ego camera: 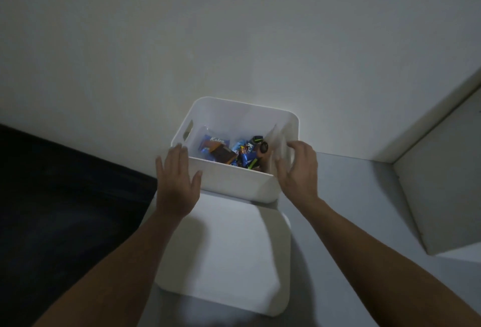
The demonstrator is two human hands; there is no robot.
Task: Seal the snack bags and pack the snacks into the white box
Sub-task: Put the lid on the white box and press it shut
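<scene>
**Both hands at the white box**

Two bare forearms reach forward over a flat white lid lying just in front of the white box. At the box's near left corner, the left hand lies flat against the wall, fingers straight, gripping nothing. At the box's right side, the right hand is loosely curved with fingers spread, by a clear bag standing inside the right wall; whether it touches is unclear. Wrapped snacks, blue and brown, fill the box bottom. Behind the box rises a pale wall.
</scene>
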